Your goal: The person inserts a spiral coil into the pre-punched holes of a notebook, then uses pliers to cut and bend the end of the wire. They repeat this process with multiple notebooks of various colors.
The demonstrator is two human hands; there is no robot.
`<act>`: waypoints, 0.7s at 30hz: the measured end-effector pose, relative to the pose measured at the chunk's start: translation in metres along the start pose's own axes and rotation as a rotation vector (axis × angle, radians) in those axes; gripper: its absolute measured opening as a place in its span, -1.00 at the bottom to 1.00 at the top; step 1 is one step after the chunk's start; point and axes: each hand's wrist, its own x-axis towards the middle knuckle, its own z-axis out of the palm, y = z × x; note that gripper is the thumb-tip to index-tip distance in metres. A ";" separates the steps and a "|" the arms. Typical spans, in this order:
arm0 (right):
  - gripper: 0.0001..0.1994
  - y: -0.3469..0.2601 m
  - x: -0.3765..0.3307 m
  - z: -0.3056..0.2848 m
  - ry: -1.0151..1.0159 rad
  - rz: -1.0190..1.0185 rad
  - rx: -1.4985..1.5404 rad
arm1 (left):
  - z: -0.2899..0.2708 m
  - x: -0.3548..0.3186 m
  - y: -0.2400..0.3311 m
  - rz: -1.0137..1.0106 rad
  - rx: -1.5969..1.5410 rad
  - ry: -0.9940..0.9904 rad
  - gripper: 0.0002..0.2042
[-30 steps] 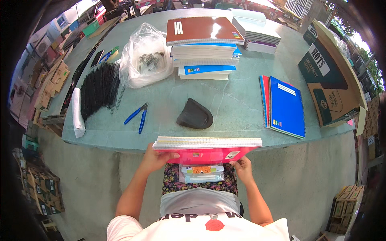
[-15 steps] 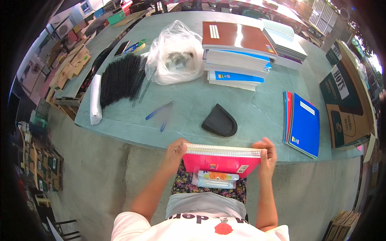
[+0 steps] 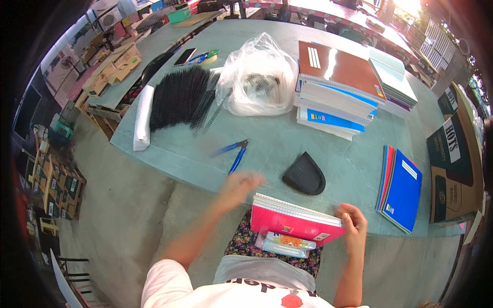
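Holding a pink-covered notebook (image 3: 295,220) upright above the lap, near the front edge of the green worktop (image 3: 359,164), with the fingers of the right hand (image 3: 355,228) closed around its right end. With the left hand (image 3: 239,187) off the notebook, beyond its left end and near the blue-handled cutting pliers (image 3: 238,160) (too blurred to tell the spread of those fingers or any hold). Facing, across the worktop, a black rounded wedge (image 3: 305,175), black binding coils (image 3: 177,100) and, to the right, a blue-covered spiral notebook (image 3: 404,190).
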 end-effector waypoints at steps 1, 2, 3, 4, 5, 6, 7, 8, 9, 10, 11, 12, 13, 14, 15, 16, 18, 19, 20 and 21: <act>-0.72 -0.006 0.001 -0.004 0.091 -0.117 -0.279 | -0.018 0.020 0.009 0.035 0.062 0.167 -0.67; -0.71 -0.027 0.004 -0.003 0.150 -0.345 -0.410 | -0.040 0.036 0.019 0.061 0.128 0.341 -0.71; -0.65 -0.046 0.004 0.003 0.003 -0.366 -0.455 | -0.070 0.062 0.006 0.126 0.411 0.535 -0.75; -0.57 -0.063 0.001 0.017 -0.147 -0.388 -0.496 | -0.103 0.078 -0.013 0.204 0.689 0.693 -0.73; -0.45 -0.075 -0.003 0.043 -0.233 -0.498 -0.592 | -0.124 0.091 -0.034 0.289 0.965 0.831 -0.71; -0.32 -0.081 -0.007 0.074 -0.312 -0.602 -0.693 | -0.130 0.096 -0.054 0.224 1.089 0.825 -0.75; -0.17 -0.072 -0.008 0.100 -0.429 -0.644 -0.935 | -0.130 0.100 -0.070 0.164 1.209 0.815 -0.78; -0.24 -0.061 -0.006 0.123 -0.506 -0.582 -0.928 | -0.128 0.104 -0.077 0.103 1.329 0.804 -0.81; -0.27 -0.052 0.001 0.129 -0.454 -0.619 -0.933 | -0.124 0.105 -0.070 -0.006 1.244 0.732 -0.81; -0.30 -0.044 0.007 0.132 -0.400 -0.654 -0.939 | -0.120 0.104 -0.055 -0.109 1.158 0.655 -0.80; -0.33 -0.043 0.008 0.134 -0.365 -0.693 -0.938 | -0.118 0.094 -0.042 -0.231 1.074 0.581 -0.80; -0.52 -0.045 0.009 0.132 -0.305 -0.697 -0.712 | -0.127 0.085 -0.034 -0.144 0.937 0.608 -0.79; -0.56 -0.046 0.004 0.127 -0.336 -0.669 -0.636 | -0.141 0.069 -0.025 -0.067 0.798 0.641 -0.78; -0.60 -0.045 0.001 0.120 -0.359 -0.633 -0.569 | -0.142 0.051 -0.001 0.009 0.615 0.646 -0.81; -0.64 -0.045 0.000 0.114 -0.380 -0.594 -0.498 | -0.144 0.034 0.027 0.083 0.436 0.648 -0.84; -0.68 -0.047 -0.002 0.113 -0.334 -0.637 -0.429 | -0.153 0.014 0.038 0.147 0.158 0.691 -0.84; -0.63 -0.042 -0.006 0.111 -0.400 -0.689 -0.422 | -0.179 -0.023 0.053 0.305 -0.221 0.759 -0.84; -0.61 -0.040 -0.007 0.110 -0.432 -0.712 -0.420 | -0.188 -0.038 0.062 0.396 -0.322 0.793 -0.84; -0.59 -0.037 -0.008 0.109 -0.412 -0.753 -0.436 | -0.187 -0.045 0.075 0.468 -0.418 0.913 -0.81; -0.58 -0.036 -0.009 0.108 -0.392 -0.801 -0.448 | -0.185 -0.053 0.091 0.547 -0.511 1.037 -0.78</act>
